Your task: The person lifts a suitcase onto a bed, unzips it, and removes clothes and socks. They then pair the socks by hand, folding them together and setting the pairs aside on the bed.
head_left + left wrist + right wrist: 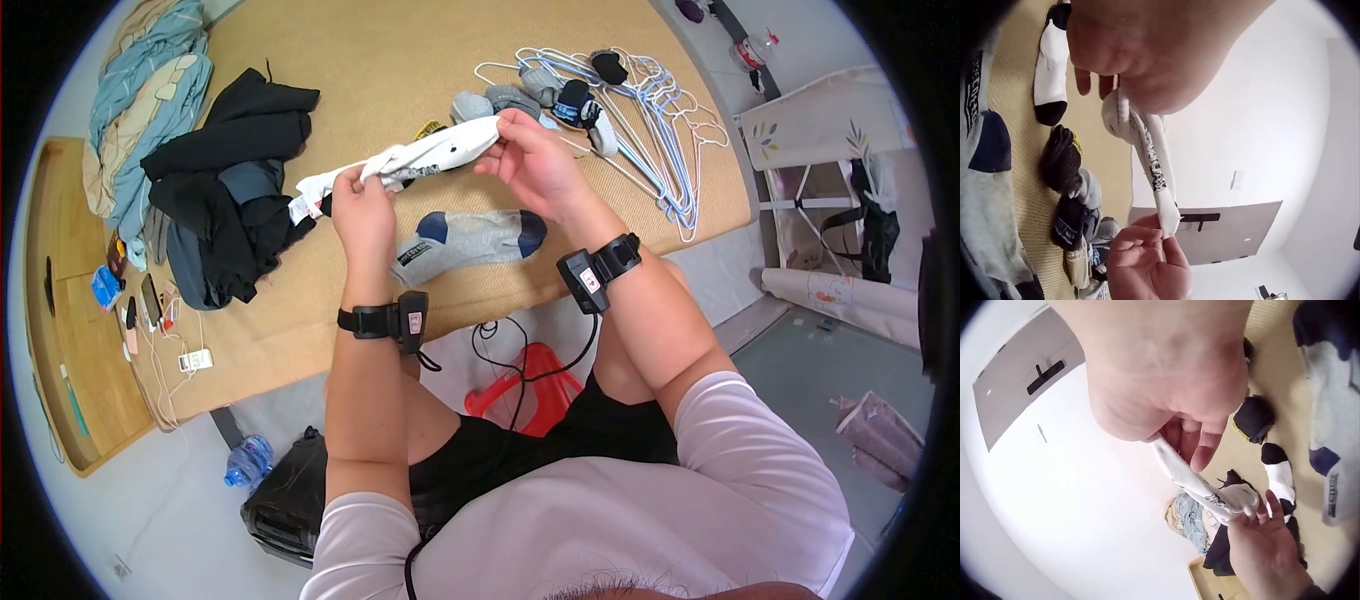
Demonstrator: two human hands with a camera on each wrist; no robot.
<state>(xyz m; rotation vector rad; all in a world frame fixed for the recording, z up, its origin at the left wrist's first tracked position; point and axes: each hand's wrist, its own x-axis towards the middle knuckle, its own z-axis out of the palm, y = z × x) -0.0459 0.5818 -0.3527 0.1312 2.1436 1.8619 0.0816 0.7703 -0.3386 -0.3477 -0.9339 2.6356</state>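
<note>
A white sock (440, 150) with dark lettering is stretched between both hands above the woven mat. My left hand (362, 212) pinches its gathered, bunched end. The other end, on the right, is pinched between the thumb and fingers of my right hand (540, 168). Below the held sock, a grey sock (475, 240) with navy heel and toe lies flat, nearest the mat's front edge. Another white sock (1052, 65) with black toe and heel lies on the mat in the left wrist view; the hands mostly hide it in the head view.
Rolled socks (512, 98) lie in a group toward the back right, beside a pile of hangers (650, 130). Dark clothes (235, 190) are heaped at left, near a patterned blanket (150, 110). A wooden tray (90, 400) and white cables (160, 370) lie at the left edge.
</note>
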